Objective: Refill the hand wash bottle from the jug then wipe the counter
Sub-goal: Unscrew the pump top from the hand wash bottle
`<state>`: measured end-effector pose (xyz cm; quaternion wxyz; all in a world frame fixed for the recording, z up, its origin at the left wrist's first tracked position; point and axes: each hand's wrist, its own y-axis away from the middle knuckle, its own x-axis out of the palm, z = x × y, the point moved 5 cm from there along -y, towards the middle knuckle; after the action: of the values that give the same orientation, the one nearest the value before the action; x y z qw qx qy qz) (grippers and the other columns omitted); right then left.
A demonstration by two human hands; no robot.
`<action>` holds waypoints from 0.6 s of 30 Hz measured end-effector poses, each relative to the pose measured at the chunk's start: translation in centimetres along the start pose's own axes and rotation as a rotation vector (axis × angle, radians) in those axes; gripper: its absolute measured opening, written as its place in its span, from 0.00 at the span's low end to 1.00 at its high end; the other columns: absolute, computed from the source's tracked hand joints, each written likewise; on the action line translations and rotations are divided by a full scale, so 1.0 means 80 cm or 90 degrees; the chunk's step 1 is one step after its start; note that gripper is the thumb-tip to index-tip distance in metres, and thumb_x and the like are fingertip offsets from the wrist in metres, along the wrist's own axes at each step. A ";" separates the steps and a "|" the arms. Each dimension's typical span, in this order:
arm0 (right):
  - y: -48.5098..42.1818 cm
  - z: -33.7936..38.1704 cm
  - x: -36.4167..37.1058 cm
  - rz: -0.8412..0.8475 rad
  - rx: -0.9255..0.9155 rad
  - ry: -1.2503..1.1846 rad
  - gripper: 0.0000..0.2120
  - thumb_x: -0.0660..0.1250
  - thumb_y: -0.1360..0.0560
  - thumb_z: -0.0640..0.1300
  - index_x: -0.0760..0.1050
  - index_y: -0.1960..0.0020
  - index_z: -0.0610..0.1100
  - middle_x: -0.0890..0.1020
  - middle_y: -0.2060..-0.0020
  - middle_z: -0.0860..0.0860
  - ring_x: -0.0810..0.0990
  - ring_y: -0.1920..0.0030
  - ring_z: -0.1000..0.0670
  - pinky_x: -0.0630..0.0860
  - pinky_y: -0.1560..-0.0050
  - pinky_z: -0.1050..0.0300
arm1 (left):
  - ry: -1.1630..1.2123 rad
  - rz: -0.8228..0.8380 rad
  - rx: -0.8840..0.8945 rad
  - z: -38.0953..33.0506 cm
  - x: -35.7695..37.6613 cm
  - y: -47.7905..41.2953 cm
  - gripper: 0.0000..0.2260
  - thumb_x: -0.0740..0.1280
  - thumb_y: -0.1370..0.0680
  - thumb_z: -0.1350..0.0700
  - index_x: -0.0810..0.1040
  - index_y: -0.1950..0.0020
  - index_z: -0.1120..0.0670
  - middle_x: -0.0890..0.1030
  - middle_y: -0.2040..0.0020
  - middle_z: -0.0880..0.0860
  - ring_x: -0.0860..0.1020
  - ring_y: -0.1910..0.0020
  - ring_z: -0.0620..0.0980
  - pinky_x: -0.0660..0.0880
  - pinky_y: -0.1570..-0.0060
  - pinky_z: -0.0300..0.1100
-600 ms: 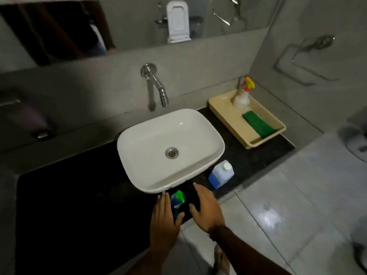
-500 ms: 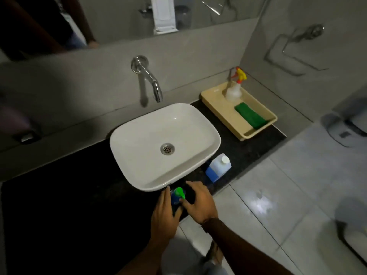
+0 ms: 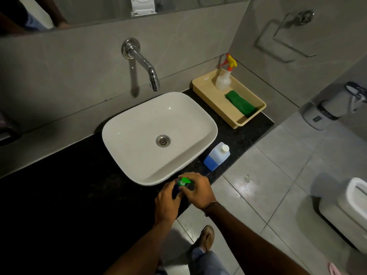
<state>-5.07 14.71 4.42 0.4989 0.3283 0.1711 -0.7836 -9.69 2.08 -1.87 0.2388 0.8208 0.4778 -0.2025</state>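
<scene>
The hand wash bottle point(image 3: 183, 183), dark blue with a green pump top, stands on the black counter point(image 3: 69, 195) at its front edge, just before the white basin point(image 3: 139, 124). My left hand point(image 3: 166, 201) grips the bottle's body from the left. My right hand point(image 3: 198, 190) curls round the green pump top from the right. The jug point(image 3: 216, 156), translucent with blue liquid and a white cap, stands upright on the counter to the right of the basin, apart from both hands.
A beige tray point(image 3: 208, 96) at the back right of the counter holds a spray bottle point(image 3: 224, 76) and a folded green cloth point(image 3: 241, 104). A chrome tap point(image 3: 145, 64) juts from the wall over the basin. Grey floor tiles lie right of the counter.
Both hands have closed in from either side of the bottle and now hold it, the left on its body, the right on its pump top. The camera has tilted down.
</scene>
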 end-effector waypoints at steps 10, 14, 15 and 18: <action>0.003 -0.004 0.003 -0.032 0.077 -0.110 0.41 0.80 0.32 0.44 0.63 0.27 0.62 0.81 0.46 0.55 0.80 0.44 0.55 0.82 0.43 0.49 | 0.008 -0.003 0.027 0.001 0.000 0.001 0.23 0.77 0.26 0.58 0.79 0.31 0.51 0.83 0.36 0.51 0.81 0.36 0.53 0.77 0.39 0.47; 0.013 -0.006 0.003 -0.027 0.058 -0.167 0.48 0.75 0.35 0.41 0.57 0.21 0.59 0.77 0.34 0.54 0.74 0.31 0.50 0.78 0.35 0.45 | 0.007 -0.010 0.031 0.002 0.001 0.002 0.23 0.78 0.27 0.59 0.80 0.32 0.53 0.83 0.36 0.54 0.81 0.36 0.56 0.79 0.38 0.53; 0.016 -0.007 0.002 -0.047 0.080 -0.151 0.49 0.77 0.36 0.44 0.57 0.22 0.60 0.77 0.37 0.54 0.75 0.34 0.50 0.78 0.36 0.46 | 0.012 -0.012 0.032 0.001 0.001 0.002 0.23 0.77 0.27 0.60 0.80 0.33 0.53 0.83 0.36 0.54 0.81 0.36 0.56 0.79 0.38 0.54; 0.017 -0.010 0.006 -0.064 0.109 -0.115 0.46 0.80 0.34 0.47 0.58 0.25 0.65 0.81 0.50 0.57 0.79 0.43 0.52 0.80 0.41 0.47 | 0.012 -0.022 0.026 0.001 0.001 0.002 0.22 0.76 0.26 0.60 0.80 0.33 0.53 0.84 0.37 0.53 0.81 0.37 0.56 0.80 0.40 0.53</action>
<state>-3.69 14.27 3.58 0.4423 0.2887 0.0739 -0.8459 -9.53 2.01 -1.96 0.2143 0.8190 0.4897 -0.2084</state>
